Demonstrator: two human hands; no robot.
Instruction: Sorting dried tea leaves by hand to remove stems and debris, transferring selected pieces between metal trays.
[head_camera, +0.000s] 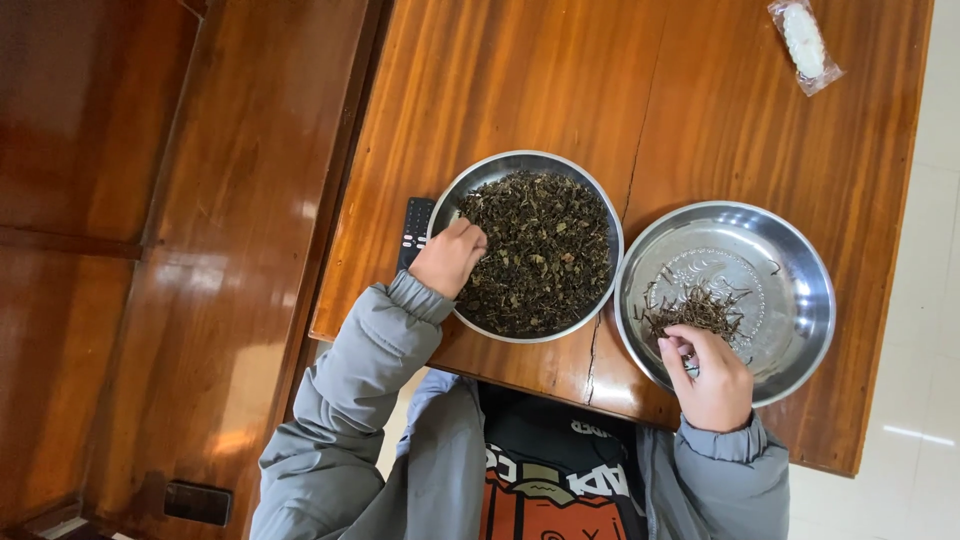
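Pinching dried leaves (540, 250), left fingers (470, 238) clench; right fingers (685, 345) grasp stems (695, 310); clear packet (806, 42) far corner.

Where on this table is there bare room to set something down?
The far wood of the table beyond both bowls, left of the plastic packet, is bare. The near edge is crowded: leaf bowl, steel bowl, remote.

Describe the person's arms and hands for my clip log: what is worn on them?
Both arms wear a grey padded jacket, its puffy sleeves ending in ribbed, gathered cuffs at the wrists. The left hand and the right hand are bare: no gloves, and no rings or watch that I can make out. The jacket hangs open over a dark top with an orange print.
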